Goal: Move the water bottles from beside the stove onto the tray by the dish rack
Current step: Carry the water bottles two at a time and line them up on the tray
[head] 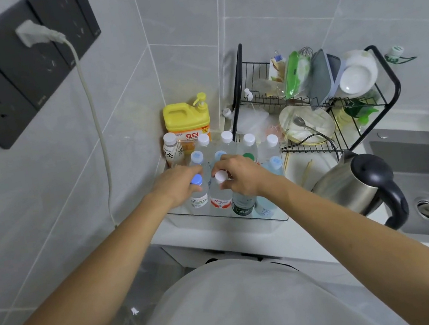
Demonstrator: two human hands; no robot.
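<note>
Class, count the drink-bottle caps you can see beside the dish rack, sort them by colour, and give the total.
White caps: 6
Blue caps: 4
Green caps: 1
Total: 11 in view; the right hand may hide more.

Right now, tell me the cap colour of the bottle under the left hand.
Blue, on the bottle the left hand holds; head view.

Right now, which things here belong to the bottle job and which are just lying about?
Job: water bottles, clear tray, left hand, right hand.
Lying about: yellow detergent jug, dish rack, steel kettle, sink.
</note>
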